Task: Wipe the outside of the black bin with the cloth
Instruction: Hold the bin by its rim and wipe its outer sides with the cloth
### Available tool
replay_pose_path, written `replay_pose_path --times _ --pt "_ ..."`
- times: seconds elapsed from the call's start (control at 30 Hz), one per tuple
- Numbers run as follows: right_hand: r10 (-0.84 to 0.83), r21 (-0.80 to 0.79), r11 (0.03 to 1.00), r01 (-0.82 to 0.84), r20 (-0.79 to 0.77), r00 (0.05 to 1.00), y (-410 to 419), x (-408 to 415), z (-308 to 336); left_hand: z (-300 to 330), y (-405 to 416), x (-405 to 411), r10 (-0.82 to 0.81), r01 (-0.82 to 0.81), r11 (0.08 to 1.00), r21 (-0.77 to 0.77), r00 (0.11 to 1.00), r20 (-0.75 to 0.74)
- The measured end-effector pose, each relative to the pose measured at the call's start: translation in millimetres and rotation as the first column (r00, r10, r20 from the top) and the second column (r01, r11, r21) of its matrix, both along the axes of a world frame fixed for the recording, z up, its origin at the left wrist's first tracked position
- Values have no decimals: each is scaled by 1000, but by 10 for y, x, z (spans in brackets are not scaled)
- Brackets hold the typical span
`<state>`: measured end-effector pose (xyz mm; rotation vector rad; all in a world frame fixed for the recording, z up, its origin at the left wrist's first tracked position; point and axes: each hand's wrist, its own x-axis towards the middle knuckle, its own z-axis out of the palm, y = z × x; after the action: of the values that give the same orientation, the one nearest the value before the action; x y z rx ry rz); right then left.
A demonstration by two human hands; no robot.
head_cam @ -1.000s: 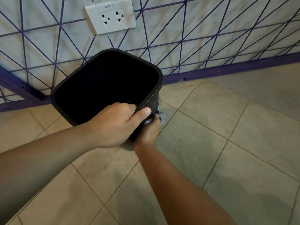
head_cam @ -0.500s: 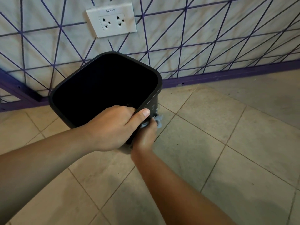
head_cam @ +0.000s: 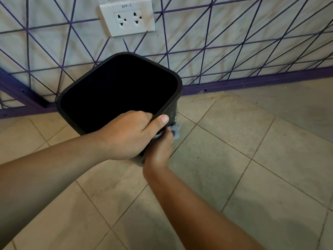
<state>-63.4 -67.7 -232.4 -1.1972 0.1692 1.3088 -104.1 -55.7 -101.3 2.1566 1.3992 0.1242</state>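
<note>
The left hand (head_cam: 133, 134) covers the near rim of the bin (head_cam: 173, 105); its fingers pass inside the bin and cannot be seen there. The bin interior is uniformly dark, so neither contents nor floor of the bin can be made out. The near wall below the left hand is mostly hidden by both hands. The right hand (head_cam: 161, 150) is partly tucked under the left hand; its fingers are concealed. Only a small corner of the cloth (head_cam: 176, 131) shows just beyond the right hand; the remainder is hidden. Both forearms are cut off by the picture's edges. Pale marks on the bin wall beside the left thumb are illegible.
</note>
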Motion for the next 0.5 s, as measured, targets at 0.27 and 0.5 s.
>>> replay_pose_path --times 0.27,0.5 --pt "9 -10 1000 -9 -23 1000 6 37 0 5 -1 5 -3 3 1000 0 1000 -3" --pt "19 -56 998 -20 -22 1000 5 64 -95 7 0 10 -11 11 1000 0 1000 -12"
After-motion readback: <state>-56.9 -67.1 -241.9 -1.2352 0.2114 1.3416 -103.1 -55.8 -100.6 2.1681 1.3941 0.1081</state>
